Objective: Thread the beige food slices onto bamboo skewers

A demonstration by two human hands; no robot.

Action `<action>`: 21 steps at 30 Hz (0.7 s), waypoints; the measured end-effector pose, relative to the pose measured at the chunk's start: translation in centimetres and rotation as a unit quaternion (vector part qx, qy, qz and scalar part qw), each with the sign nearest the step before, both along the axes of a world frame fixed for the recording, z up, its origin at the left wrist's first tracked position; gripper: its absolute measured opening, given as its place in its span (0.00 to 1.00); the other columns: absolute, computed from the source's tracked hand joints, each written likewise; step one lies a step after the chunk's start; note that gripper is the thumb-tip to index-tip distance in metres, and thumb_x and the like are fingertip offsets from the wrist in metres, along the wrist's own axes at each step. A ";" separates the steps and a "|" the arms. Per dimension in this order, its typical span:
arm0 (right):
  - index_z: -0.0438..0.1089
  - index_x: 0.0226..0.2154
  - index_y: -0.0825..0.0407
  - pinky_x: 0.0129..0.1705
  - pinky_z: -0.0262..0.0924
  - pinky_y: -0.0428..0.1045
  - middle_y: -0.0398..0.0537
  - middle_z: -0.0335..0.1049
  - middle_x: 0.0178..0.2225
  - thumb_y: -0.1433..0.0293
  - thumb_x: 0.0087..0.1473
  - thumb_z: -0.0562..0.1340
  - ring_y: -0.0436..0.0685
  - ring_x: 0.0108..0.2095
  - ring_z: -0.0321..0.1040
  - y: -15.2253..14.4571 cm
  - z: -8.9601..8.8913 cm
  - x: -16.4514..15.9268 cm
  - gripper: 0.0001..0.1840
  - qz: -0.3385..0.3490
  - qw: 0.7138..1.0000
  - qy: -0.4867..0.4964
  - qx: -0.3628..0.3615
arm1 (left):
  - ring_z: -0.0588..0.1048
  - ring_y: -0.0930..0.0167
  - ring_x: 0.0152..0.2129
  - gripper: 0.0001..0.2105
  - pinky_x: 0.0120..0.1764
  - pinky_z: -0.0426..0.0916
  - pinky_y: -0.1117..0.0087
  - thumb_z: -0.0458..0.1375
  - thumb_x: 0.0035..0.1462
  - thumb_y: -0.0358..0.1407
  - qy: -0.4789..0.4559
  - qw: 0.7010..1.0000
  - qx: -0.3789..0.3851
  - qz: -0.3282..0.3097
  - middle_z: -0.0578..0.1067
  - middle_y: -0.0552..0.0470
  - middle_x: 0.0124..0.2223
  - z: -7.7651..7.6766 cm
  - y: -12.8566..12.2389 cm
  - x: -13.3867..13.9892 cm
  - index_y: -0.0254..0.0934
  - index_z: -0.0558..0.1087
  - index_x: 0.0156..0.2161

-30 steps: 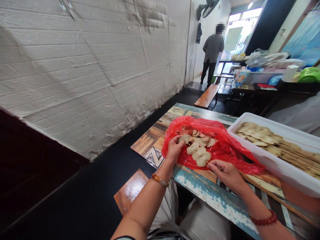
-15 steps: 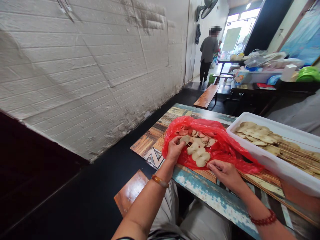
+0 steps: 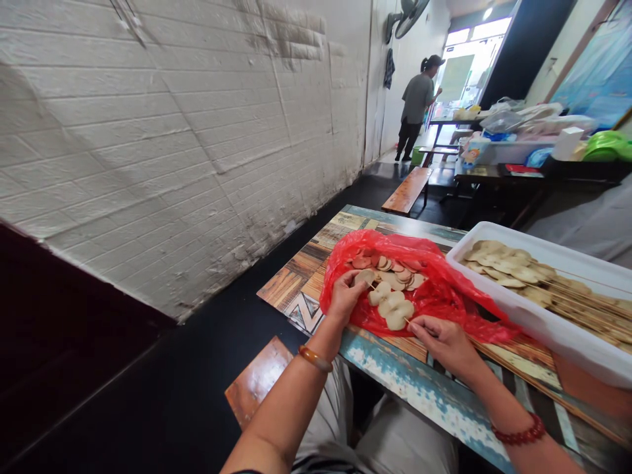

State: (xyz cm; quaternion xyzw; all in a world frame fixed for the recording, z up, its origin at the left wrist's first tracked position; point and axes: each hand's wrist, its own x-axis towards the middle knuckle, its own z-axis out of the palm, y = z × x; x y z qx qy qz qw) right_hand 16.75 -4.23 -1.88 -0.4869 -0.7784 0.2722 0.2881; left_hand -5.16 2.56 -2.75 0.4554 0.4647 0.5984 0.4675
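My left hand (image 3: 344, 294) pinches a pale round slice (image 3: 364, 276) at the tip of a thin wooden skewer. My right hand (image 3: 437, 334) is closed on the other end of that skewer (image 3: 407, 320). Several pale slices (image 3: 392, 307) are threaded along it between my hands. Under them lies an open red plastic bag (image 3: 340, 263) with more loose slices (image 3: 405, 276), some pale and some pinkish. To the right, a white plastic tub (image 3: 486, 230) holds a heap of skewered slices (image 3: 508, 263), their bare sticks pointing right.
The bag and tub stand on a patterned wooden table (image 3: 291, 283). Loose skewers lie by its near right edge. A bench (image 3: 407, 191) stands beyond, and a stool corner (image 3: 259, 378) at lower left. A person (image 3: 417, 102) stands at the back, near a cluttered table (image 3: 476, 174).
My hands and the skewer stay almost still. The person in the back has shifted slightly right and raised a hand.
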 end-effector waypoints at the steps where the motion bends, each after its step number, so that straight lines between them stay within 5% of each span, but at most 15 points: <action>1: 0.71 0.26 0.52 0.28 0.58 0.44 0.43 0.71 0.23 0.62 0.57 0.51 0.52 0.26 0.67 0.0 0.0 0.0 0.17 -0.001 1.000 0.001 0.001 | 0.72 0.73 0.29 0.13 0.34 0.64 0.75 0.61 0.42 0.31 -0.014 1.000 -0.004 -0.005 0.77 0.51 0.34 0.0 0.0 0.0 0.35 0.75 0.37; 21: 0.71 0.26 0.51 0.27 0.58 0.44 0.42 0.69 0.22 0.62 0.57 0.52 0.51 0.25 0.66 0.0 0.0 -0.1 0.17 0.004 1.000 0.009 -0.003 | 0.72 0.72 0.30 0.19 0.36 0.65 0.73 0.67 0.37 0.33 -0.104 0.990 -0.027 -0.094 0.76 0.50 0.36 -0.3 0.0 0.0 0.34 0.74 0.39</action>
